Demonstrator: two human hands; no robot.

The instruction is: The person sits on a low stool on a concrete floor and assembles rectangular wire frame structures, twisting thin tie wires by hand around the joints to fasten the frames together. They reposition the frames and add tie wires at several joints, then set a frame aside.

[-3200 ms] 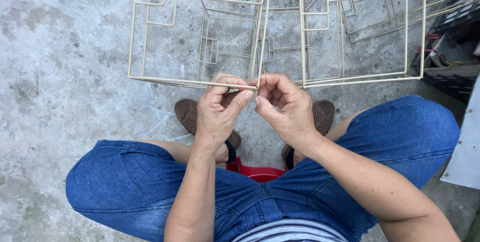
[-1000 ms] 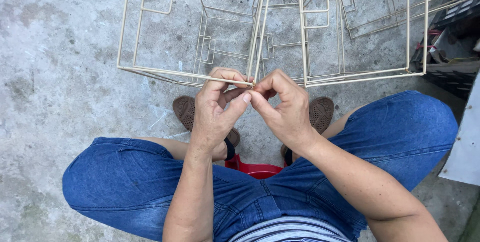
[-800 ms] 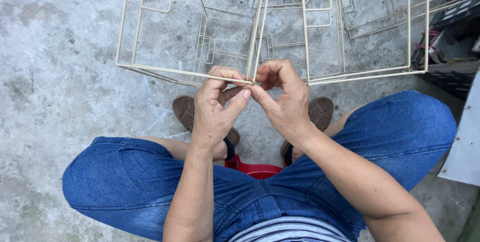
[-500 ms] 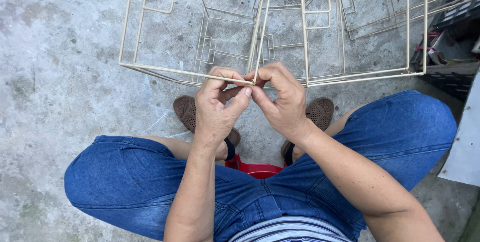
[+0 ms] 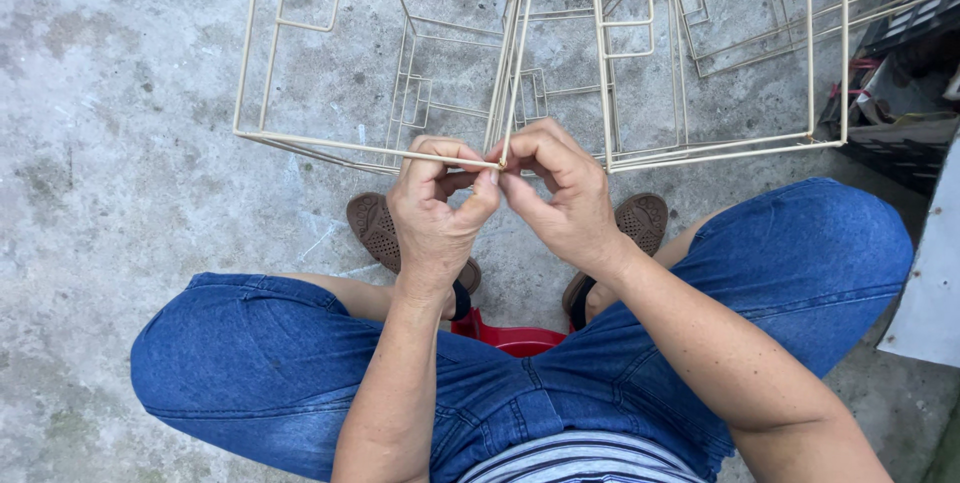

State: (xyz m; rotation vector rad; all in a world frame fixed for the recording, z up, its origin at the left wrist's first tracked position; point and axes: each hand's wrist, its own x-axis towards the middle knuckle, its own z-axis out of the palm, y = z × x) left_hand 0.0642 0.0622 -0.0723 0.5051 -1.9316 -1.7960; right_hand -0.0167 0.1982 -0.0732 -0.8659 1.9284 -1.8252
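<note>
A cream-coloured wire frame [image 5: 330,143] made of thin rods stands on the concrete floor in front of my knees. A second, similar wire frame [image 5: 720,148] stands beside it on the right. My left hand [image 5: 435,208] pinches the near bottom rod of the left frame at its right corner. My right hand [image 5: 560,188] pinches the same corner from the other side, fingertips meeting those of the left hand. What lies between the fingertips is hidden.
I squat in blue jeans with brown shoes [image 5: 375,228] on rough grey concrete [image 5: 110,143]. A low red stool [image 5: 505,338] is under me. Dark crates and clutter [image 5: 900,83] sit at the right edge, with a pale panel [image 5: 930,273] below them.
The frames shifted slightly while the hands stayed at the same corner joint. Fingers worked the corner in small movements; the grip is the same now.
</note>
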